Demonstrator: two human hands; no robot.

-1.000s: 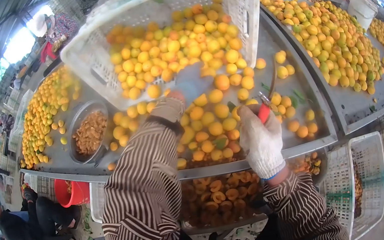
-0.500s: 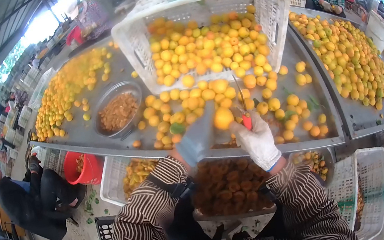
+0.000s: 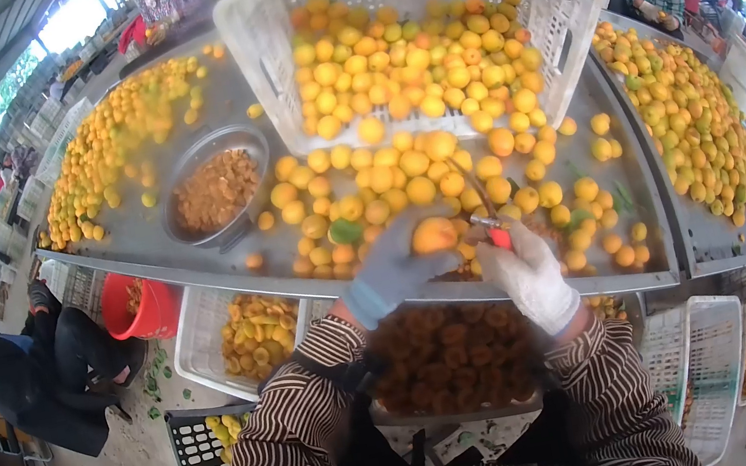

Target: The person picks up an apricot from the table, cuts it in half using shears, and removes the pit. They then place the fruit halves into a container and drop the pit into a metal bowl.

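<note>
My left hand, in a grey-blue glove, is closed around an orange-yellow apricot above the front edge of the metal table. Close on its right, my right hand, in a white glove, grips a knife by its red handle. The knife's thin blade points up and away from me, beside the apricot. Loose apricots lie just beyond both hands. Below them, between my forearms, stands a container of dark brownish fruit pieces; their exact kind is hard to tell.
A white crate tipped toward me spills apricots onto the table. A metal bowl of brown pits sits left. Fruit crates and a red bucket stand below. A seated person is at left.
My left hand has turned and its fingers now wrap the apricot from the left. The knife blade has tilted leftward. The view has shifted, so the table appears slightly higher.
</note>
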